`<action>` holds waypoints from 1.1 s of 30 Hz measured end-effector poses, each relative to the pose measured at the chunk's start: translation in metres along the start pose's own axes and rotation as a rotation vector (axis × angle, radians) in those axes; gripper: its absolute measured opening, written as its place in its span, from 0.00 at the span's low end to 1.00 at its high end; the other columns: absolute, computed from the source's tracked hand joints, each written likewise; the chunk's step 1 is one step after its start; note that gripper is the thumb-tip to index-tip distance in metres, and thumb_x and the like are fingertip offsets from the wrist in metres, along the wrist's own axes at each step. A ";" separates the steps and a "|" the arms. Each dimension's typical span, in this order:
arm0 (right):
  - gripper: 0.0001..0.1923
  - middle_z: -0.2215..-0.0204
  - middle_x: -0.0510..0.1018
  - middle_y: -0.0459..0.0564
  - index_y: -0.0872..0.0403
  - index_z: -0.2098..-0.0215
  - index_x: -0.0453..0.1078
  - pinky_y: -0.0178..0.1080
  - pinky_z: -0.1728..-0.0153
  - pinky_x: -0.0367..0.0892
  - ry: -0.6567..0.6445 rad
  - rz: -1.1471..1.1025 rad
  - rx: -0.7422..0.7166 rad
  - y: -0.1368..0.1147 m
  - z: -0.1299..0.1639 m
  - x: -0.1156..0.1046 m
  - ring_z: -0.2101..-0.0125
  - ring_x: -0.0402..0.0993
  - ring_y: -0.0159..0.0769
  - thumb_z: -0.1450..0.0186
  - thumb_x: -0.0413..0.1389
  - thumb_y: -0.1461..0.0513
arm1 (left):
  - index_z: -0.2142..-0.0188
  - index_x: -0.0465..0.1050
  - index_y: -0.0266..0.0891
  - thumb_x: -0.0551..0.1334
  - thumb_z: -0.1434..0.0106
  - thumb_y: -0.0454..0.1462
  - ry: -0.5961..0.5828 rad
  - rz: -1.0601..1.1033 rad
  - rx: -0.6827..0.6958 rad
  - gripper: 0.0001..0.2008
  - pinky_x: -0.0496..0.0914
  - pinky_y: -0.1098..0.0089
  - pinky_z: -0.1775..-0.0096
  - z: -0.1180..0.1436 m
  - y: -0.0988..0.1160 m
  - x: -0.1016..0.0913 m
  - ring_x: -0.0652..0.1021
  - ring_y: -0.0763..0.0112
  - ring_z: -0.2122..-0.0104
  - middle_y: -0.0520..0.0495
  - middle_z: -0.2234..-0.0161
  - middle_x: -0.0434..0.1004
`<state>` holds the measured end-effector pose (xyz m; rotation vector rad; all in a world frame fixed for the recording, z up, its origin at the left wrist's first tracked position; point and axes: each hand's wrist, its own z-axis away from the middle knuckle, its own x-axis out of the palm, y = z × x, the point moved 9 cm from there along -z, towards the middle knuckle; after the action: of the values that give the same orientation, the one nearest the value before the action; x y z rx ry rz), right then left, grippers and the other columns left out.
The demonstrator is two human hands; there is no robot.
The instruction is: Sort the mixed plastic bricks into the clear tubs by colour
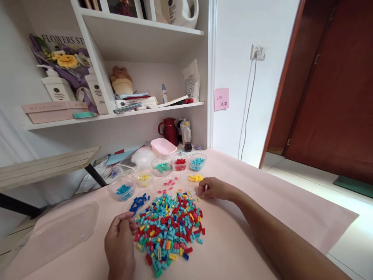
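A large mixed pile of small plastic building bricks [171,225] in red, light blue, yellow and other colours lies on the pink table cover. My left hand [120,243] is at the pile's left edge, its fingers closed in a pinch beside a clear lid with dark blue bricks [139,203]. On the pile's far right side, my right hand [215,189] rests with curled fingers close to a small heap of yellow bricks [196,177]. What either hand pinches, if anything, is hidden. Pink bricks [167,184] lie on another clear lid behind the pile.
Behind the pile stand clear tubs with blue bricks [122,191], pale yellow bricks [143,177], green bricks [162,167], red bricks [180,163] and light blue bricks [197,163]. A pink basin [163,146], red jug [170,132] and bottle [187,138] stand farther back. A large clear lid [67,225] lies left.
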<state>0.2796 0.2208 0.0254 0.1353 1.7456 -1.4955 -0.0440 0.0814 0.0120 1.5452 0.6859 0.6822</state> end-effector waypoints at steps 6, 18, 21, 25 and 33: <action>0.11 0.70 0.76 0.45 0.52 0.71 0.73 0.33 0.73 0.60 -0.020 0.128 -0.019 0.000 -0.001 0.005 0.70 0.69 0.34 0.53 0.64 0.60 | 0.71 0.72 0.40 0.56 0.56 0.39 -0.007 -0.029 -0.006 0.12 0.67 0.69 0.75 -0.001 -0.002 0.000 0.71 0.70 0.78 0.53 0.78 0.71; 0.09 0.72 0.75 0.45 0.52 0.70 0.71 0.32 0.74 0.57 -0.030 0.226 -0.070 -0.005 -0.006 0.015 0.72 0.68 0.33 0.51 0.62 0.61 | 0.71 0.72 0.41 0.56 0.55 0.40 -0.096 -0.085 -0.026 0.12 0.65 0.69 0.75 -0.005 -0.012 0.008 0.71 0.69 0.78 0.54 0.78 0.71; 0.08 0.73 0.75 0.45 0.52 0.69 0.71 0.32 0.73 0.58 -0.057 0.195 -0.094 -0.006 -0.006 0.018 0.72 0.68 0.33 0.50 0.61 0.63 | 0.71 0.72 0.41 0.55 0.55 0.40 -0.104 -0.094 -0.012 0.12 0.66 0.69 0.75 -0.004 -0.011 0.009 0.71 0.70 0.78 0.54 0.78 0.71; 0.08 0.72 0.74 0.45 0.52 0.69 0.71 0.32 0.73 0.58 -0.052 0.222 -0.122 -0.009 -0.006 0.019 0.72 0.67 0.33 0.48 0.60 0.62 | 0.71 0.72 0.40 0.55 0.54 0.39 -0.098 -0.105 -0.010 0.12 0.65 0.69 0.76 -0.002 -0.010 0.008 0.71 0.69 0.79 0.53 0.78 0.71; 0.06 0.73 0.73 0.45 0.53 0.70 0.69 0.33 0.73 0.57 -0.030 0.240 -0.140 -0.011 -0.006 0.019 0.72 0.64 0.32 0.45 0.58 0.60 | 0.71 0.72 0.41 0.55 0.54 0.39 -0.100 -0.104 0.002 0.11 0.66 0.69 0.74 -0.002 -0.010 0.008 0.71 0.69 0.78 0.54 0.78 0.71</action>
<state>0.2577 0.2152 0.0217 0.2396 1.7365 -1.1936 -0.0405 0.0896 0.0026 1.5236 0.6872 0.5232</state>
